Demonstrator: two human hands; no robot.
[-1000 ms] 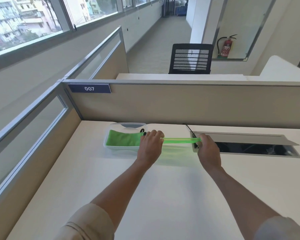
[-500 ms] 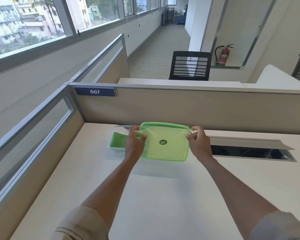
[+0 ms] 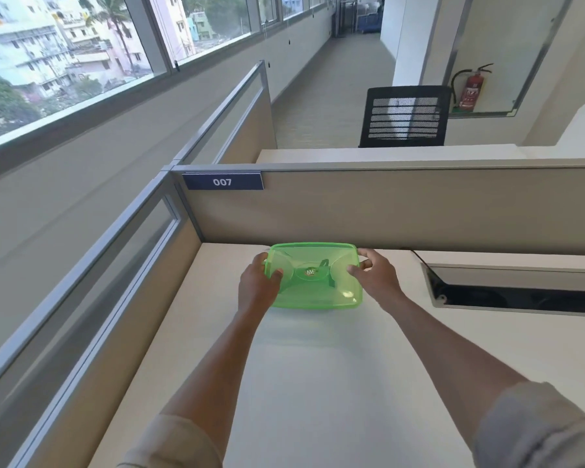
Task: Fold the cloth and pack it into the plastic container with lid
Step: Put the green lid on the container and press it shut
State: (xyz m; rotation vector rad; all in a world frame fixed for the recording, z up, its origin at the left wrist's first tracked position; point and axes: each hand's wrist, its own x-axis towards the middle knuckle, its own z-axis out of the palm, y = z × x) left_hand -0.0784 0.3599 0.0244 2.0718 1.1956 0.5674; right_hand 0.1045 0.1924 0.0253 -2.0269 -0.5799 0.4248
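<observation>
A translucent green lid (image 3: pixel 314 276) lies flat over the plastic container at the far side of the desk, close to the partition. The container and the green cloth under it are almost fully hidden by the lid. My left hand (image 3: pixel 259 287) grips the lid's left edge, thumb on top. My right hand (image 3: pixel 374 276) rests on the lid's right edge with its fingers spread over the corner.
A beige partition (image 3: pixel 385 211) with a "007" label (image 3: pixel 222 181) stands right behind the container. An open cable hatch (image 3: pixel 517 288) is set into the desk (image 3: pixel 335 383) to the right. A glass side panel (image 3: pixel 92 275) runs along the left.
The lid went from edge-on between my hands to tilted above the desk, then moved left and down flat over the container. The cloth is now covered.
</observation>
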